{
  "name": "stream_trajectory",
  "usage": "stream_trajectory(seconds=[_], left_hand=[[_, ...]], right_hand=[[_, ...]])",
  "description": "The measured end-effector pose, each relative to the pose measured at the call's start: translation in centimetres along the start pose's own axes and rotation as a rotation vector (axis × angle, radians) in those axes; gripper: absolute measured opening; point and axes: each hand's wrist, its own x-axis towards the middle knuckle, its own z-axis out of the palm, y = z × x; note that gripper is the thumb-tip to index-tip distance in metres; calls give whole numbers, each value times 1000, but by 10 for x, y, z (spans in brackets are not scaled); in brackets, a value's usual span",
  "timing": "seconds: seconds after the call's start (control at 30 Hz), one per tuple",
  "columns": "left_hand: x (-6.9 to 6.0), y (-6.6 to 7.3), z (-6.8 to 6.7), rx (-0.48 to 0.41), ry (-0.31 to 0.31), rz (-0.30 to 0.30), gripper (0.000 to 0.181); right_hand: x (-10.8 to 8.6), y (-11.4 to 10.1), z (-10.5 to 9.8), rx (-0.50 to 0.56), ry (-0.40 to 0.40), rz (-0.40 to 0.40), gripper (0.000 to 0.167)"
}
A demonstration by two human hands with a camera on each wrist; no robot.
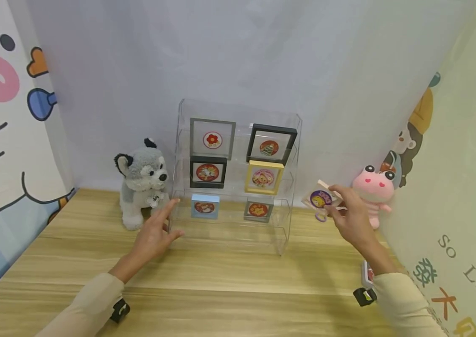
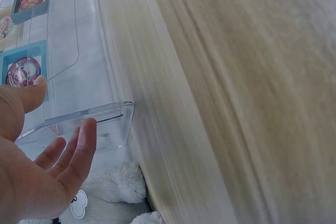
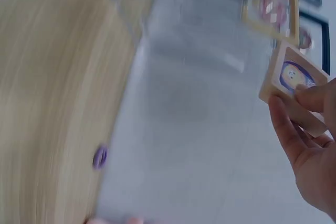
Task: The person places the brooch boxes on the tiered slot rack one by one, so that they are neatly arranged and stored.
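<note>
My right hand (image 1: 351, 216) pinches a small pale wooden picture frame (image 1: 310, 200) between thumb and fingers, tilted and raised right of the clear display stand. A round purple picture (image 3: 296, 75) shows inside it. The tiered acrylic stand (image 1: 231, 234) holds several small frames, among them a yellow frame (image 1: 278, 180), a light blue frame (image 1: 205, 199) and a black frame (image 1: 273, 128). At the stand's lower left side is my left hand (image 1: 151, 238), its fingers spread and nearly straight about the side edge; firm contact cannot be made out.
A grey-and-white plush dog (image 1: 143, 171) sits left of the stand. A pink plush toy (image 1: 373, 185) is behind my right hand. A purple ring (image 3: 100, 156) lies on the wooden table (image 1: 221, 299). Beside my right forearm is a small white-edged item (image 1: 366, 274), partly hidden.
</note>
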Motion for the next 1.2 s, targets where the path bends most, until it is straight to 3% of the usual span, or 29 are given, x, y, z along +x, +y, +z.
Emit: stream_trajectory(seconds=[0.13, 0.27, 0.53, 0.7, 1.03, 1.2], left_hand=[[0, -1, 0, 4, -7, -9, 86], [0, -2, 0, 4, -8, -13, 87], [-1, -2, -1, -3, 2, -17, 87], [0, 0, -1, -1, -2, -13, 86], [0, -1, 0, 5, 12, 8, 87], [0, -2, 0, 0, 1, 1, 86]], right_hand=[[2, -30, 31, 73, -23, -68, 44], [1, -57, 64, 103, -97, -161, 43], [0, -92, 135, 15, -293, -338, 36], [-3, -101, 173, -47, -348, -379, 35], [-11, -106, 214, -81, -351, -456, 35], [-15, -106, 221, -66, -381, -415, 35]])
